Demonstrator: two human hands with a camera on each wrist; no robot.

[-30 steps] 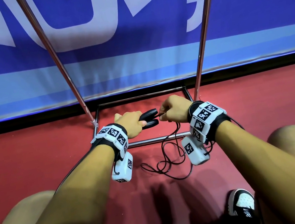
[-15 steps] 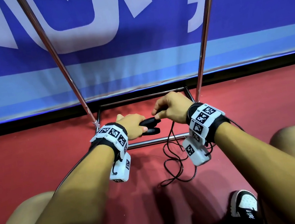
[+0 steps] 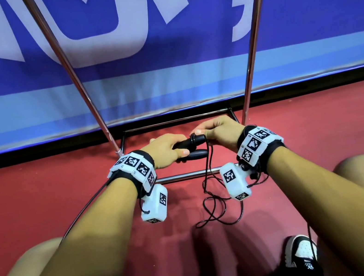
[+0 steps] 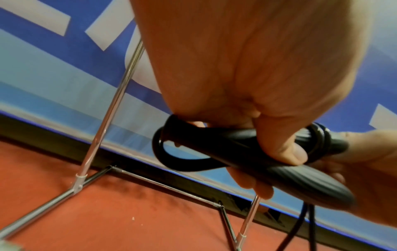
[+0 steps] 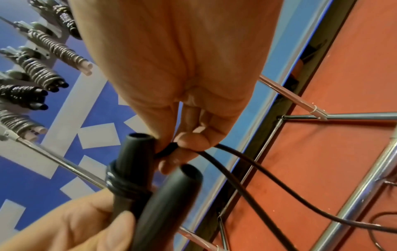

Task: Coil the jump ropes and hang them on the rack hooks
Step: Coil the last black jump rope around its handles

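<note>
My left hand (image 3: 166,149) grips two black jump-rope handles (image 3: 191,148) side by side, thumb across them (image 4: 279,146). Two or three turns of black cord (image 5: 124,185) wrap one handle near its end. My right hand (image 3: 217,132) pinches the cord (image 5: 171,147) between thumb and fingers just beside the handle ends. From there two strands (image 5: 268,195) drop to a loose tangle of rope (image 3: 214,205) on the red floor. The chrome rack (image 3: 84,87) stands right behind my hands, its base frame (image 3: 183,176) below them.
Several coiled ropes (image 5: 36,73) hang on hooks high on the rack, seen in the right wrist view. A blue banner (image 3: 159,44) forms the wall behind. My knees and a black-and-white shoe (image 3: 301,253) are near the bottom of the head view.
The right hand has carried the cord around the handles, adding a wrap. The loose rope on the floor has been drawn in and shifted slightly right.
</note>
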